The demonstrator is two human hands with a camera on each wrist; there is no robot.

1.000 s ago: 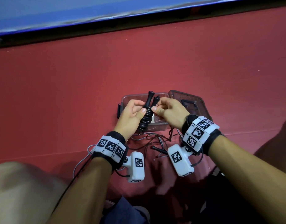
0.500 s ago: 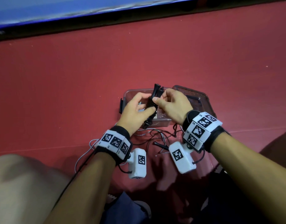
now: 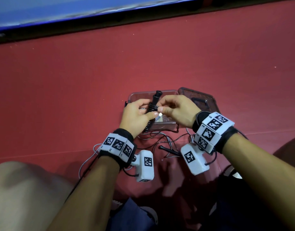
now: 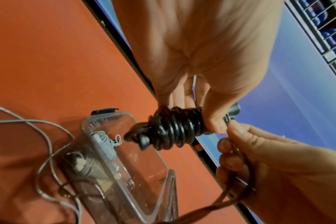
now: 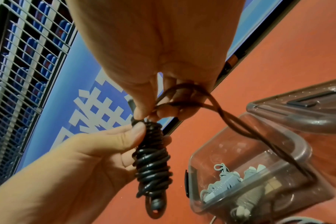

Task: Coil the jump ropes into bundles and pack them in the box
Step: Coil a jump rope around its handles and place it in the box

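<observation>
The clear box (image 3: 166, 126) holds a grey coiled rope (image 5: 223, 181); its lid (image 3: 208, 100) lies at 3 o'clock. Over it, the left hand (image 3: 135, 116) grips the black bundle (image 3: 151, 114), and the right hand (image 3: 178, 110) pinches its loose cord (image 5: 230, 121). Loose ropes (image 3: 161, 139) lie at 6 o'clock.

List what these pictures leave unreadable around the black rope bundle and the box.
- Black rope bundle: handle tops hidden under the left hand thumb, left wrist view.
- Loose rope end: lost inside the right hand, right wrist view.
- Box contents: covered by both hands, head view.
</observation>
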